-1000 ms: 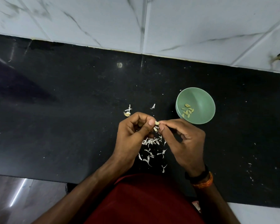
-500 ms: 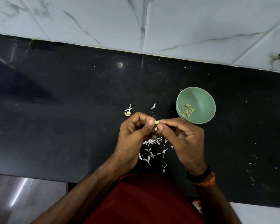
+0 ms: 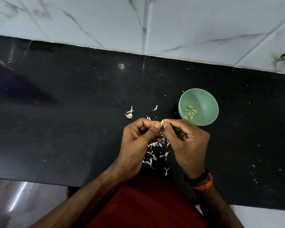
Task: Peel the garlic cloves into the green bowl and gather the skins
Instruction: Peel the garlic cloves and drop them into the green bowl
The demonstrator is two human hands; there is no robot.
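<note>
A black countertop runs left to right below white marble-look wall tiles. One green bowl sits on it, right of centre, holding about eight peeled cloves. Two hands meet just left of the bowl: the left hand and right hand both pinch one small garlic clove, its direction too small to tell. Roughly twenty white skins lie scattered beneath them.

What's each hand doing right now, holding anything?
Left hand: pinching the garlic clove with thumb and fingertips.
Right hand: pinching the same clove from the other side.
</note>
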